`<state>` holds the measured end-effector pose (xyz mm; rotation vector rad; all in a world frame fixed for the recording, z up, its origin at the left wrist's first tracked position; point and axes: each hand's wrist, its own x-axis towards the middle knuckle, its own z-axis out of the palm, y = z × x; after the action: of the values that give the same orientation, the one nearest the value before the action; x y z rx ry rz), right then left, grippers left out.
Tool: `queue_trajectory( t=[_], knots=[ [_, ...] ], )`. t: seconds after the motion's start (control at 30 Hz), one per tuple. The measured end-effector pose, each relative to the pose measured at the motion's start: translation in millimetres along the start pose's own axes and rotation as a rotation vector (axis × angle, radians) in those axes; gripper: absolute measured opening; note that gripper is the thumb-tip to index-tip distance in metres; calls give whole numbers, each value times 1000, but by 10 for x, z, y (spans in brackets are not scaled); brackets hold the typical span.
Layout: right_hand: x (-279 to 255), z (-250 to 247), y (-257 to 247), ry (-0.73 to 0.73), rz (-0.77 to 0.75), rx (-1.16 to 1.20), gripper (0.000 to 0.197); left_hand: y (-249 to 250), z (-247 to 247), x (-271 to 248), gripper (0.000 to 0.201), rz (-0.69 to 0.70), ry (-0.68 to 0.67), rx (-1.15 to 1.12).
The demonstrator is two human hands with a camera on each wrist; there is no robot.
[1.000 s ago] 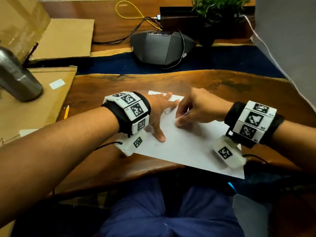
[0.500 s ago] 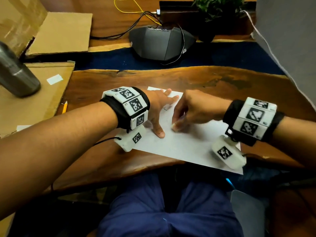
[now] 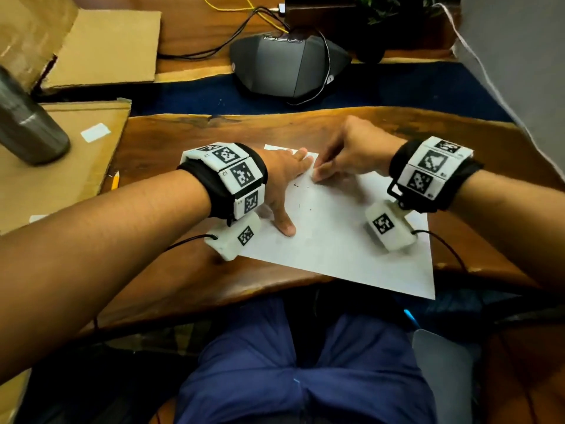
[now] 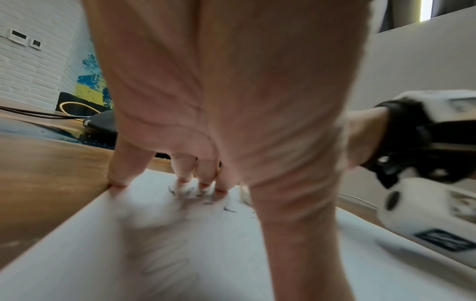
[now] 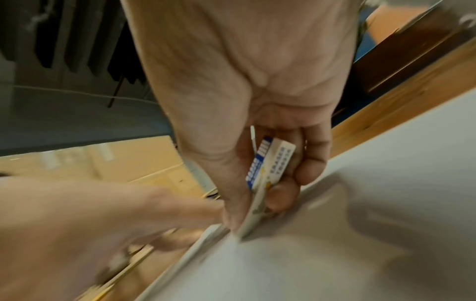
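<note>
A white sheet of paper (image 3: pixel 336 240) lies on the wooden desk (image 3: pixel 189 148) in front of me. My left hand (image 3: pixel 284 185) presses flat on the sheet's far left part, fingers straight and spread, thumb pointing toward me. My right hand (image 3: pixel 345 154) pinches a white eraser (image 5: pixel 268 179) with a blue sleeve, its lower end touching the paper near the far edge, close to my left fingertips (image 4: pixel 203 183). Dark eraser crumbs (image 4: pixel 226 208) and faint pencil marks lie on the sheet by the fingers.
A yellow pencil (image 3: pixel 115 180) lies at the desk's left edge beside a cardboard sheet (image 3: pixel 46 185) bearing a steel bottle (image 3: pixel 27 123). A dark speaker-like device (image 3: pixel 287 65) with cables sits beyond a blue strip. More cardboard lies at back left.
My right hand with the eraser has slid away from me toward the paper's far edge. The left hand stays pressed on the sheet.
</note>
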<state>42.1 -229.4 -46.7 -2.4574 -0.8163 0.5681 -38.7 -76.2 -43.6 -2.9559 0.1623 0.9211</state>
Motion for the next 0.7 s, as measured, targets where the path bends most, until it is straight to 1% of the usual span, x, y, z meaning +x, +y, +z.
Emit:
queue_trajectory(
  t=[0.07, 0.1, 0.13, 0.17, 0.23, 0.27, 0.3, 0.33, 0.43, 0.47, 0.5, 0.53, 0.6, 0.67, 0.7],
  knots=[
    [67, -16, 35, 81, 6, 13, 17, -4, 7, -12, 143, -3, 5, 0],
    [31, 5, 32, 74, -28, -25, 17, -4, 5, -8, 143, -4, 9, 4],
    [-51, 43, 17, 31, -68, -73, 16, -3, 8, 3, 143, -3, 11, 7],
    [-154, 90, -13, -43, -105, -107, 15, 0, 9, 9, 144, -1, 10, 12],
    [-332, 171, -85, -239, -142, -115, 11, -7, 7, 26, 146, 4, -2, 16],
    [-349, 184, -102, -292, -147, -109, 10, -6, 11, 28, 146, 4, -9, 14],
    [-319, 167, -115, -284, -136, -94, 11, -5, 13, 30, 146, 4, -10, 15],
    [-239, 132, -102, -222, -105, -60, 13, -5, 8, 27, 146, 4, -7, 14],
    [14, 49, -44, 39, 2, 31, 18, 6, 1, -8, 144, 2, 1, -4],
    [36, 55, -37, 86, -2, 12, 18, 6, -3, -20, 143, 0, 4, -12],
    [8, 82, -35, 101, -25, -28, 18, 9, -5, -26, 142, 1, 7, -15],
    [-72, 125, -48, 85, -57, -77, 17, 4, -4, -23, 142, 1, 10, -16],
    [-323, 226, -88, -32, -119, -134, 14, -5, 3, 1, 144, 6, 7, -13],
    [-521, 292, -117, -158, -160, -118, 12, -26, 12, 20, 145, 8, 2, -27],
    [-556, 293, -97, -160, -163, -102, 12, -24, 21, 26, 145, 11, -1, -36]
  ],
)
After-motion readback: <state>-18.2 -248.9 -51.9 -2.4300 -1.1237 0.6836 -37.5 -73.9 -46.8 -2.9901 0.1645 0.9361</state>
